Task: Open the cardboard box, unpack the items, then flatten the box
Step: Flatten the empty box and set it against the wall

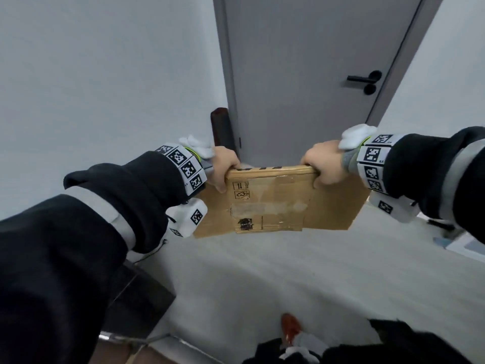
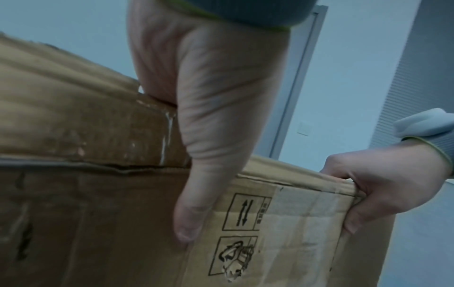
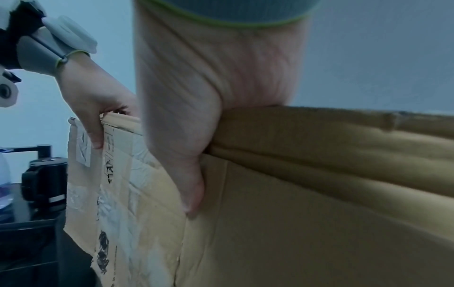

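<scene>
While the flattened box [image 1: 273,200] hangs upright in mid-air before the door [image 1: 301,74], the left hand [image 1: 223,166] clamps its top edge at 10 o'clock and the right hand [image 1: 325,164] at 2 o'clock, thumbs on the near face, fingers curled behind.

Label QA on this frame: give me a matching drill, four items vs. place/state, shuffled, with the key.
Items:
1. cardboard box
2. left hand
3. right hand
4. door handle

Place or state:
A. black, on the grey door behind
B. grips the box's top edge at the printed-symbol end
C. flattened, held up in the air
D. grips the top edge at the other end

Pairs: 1-C, 2-B, 3-D, 4-A
</scene>
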Action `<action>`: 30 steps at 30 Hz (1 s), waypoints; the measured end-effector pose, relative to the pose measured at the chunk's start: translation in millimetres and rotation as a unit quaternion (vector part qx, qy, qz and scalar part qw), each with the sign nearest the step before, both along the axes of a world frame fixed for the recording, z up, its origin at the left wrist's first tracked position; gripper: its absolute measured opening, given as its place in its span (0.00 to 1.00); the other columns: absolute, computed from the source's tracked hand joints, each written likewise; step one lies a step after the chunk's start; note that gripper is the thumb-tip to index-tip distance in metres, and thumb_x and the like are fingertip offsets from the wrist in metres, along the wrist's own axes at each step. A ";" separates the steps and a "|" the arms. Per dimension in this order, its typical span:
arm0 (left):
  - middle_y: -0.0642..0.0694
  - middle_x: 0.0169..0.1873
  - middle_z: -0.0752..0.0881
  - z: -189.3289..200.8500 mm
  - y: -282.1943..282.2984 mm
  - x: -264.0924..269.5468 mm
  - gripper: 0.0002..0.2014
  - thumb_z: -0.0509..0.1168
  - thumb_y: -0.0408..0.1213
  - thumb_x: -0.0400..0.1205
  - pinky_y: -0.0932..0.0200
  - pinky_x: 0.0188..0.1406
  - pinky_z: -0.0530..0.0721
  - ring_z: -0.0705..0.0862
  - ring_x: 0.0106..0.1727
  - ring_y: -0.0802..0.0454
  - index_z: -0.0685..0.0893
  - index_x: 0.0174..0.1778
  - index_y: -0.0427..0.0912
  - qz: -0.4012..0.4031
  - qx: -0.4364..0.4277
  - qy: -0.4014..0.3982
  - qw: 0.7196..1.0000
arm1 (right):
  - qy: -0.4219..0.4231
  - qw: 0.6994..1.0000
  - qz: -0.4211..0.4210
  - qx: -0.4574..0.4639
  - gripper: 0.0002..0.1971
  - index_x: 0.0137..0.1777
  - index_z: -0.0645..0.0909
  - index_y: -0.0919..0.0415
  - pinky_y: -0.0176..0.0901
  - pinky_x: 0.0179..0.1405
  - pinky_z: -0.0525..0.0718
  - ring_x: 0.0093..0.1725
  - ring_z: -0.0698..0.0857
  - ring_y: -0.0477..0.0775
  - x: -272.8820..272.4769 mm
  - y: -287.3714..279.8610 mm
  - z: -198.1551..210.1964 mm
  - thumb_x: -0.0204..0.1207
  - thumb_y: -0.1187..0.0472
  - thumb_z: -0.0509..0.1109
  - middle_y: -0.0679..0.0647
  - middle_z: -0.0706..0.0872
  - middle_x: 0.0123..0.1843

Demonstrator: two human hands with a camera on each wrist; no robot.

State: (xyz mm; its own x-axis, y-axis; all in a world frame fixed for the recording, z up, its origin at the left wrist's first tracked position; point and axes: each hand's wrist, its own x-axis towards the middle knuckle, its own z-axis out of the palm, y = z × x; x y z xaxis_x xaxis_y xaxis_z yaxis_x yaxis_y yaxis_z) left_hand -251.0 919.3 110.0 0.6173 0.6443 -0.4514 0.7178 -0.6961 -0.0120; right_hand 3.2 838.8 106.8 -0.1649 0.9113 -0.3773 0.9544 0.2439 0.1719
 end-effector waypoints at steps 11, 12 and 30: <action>0.49 0.52 0.91 -6.1 47.7 -51.3 0.26 0.80 0.38 0.70 0.59 0.55 0.84 0.87 0.51 0.51 0.87 0.66 0.45 0.197 -0.043 0.012 0.979 | 0.019 0.983 0.183 -0.021 0.09 0.49 0.82 0.50 0.47 0.42 0.88 0.42 0.87 0.53 -40.2 139.3 -21.6 0.71 0.50 0.74 0.47 0.87 0.43; 0.48 0.53 0.91 -6.7 49.7 -56.3 0.27 0.80 0.38 0.70 0.59 0.55 0.84 0.88 0.52 0.50 0.87 0.66 0.45 0.209 -0.039 0.013 0.977 | 0.018 0.981 0.193 -0.016 0.11 0.50 0.82 0.51 0.47 0.41 0.87 0.42 0.87 0.53 -46.4 148.5 -21.3 0.71 0.50 0.74 0.47 0.86 0.43; 0.41 0.60 0.86 -62.8 196.4 -243.1 0.22 0.72 0.31 0.77 0.58 0.45 0.75 0.85 0.63 0.42 0.80 0.68 0.37 0.337 -0.074 0.074 0.936 | -0.021 0.950 0.310 -0.033 0.13 0.59 0.80 0.54 0.40 0.36 0.70 0.43 0.77 0.53 -256.8 366.8 -67.9 0.76 0.63 0.66 0.48 0.79 0.47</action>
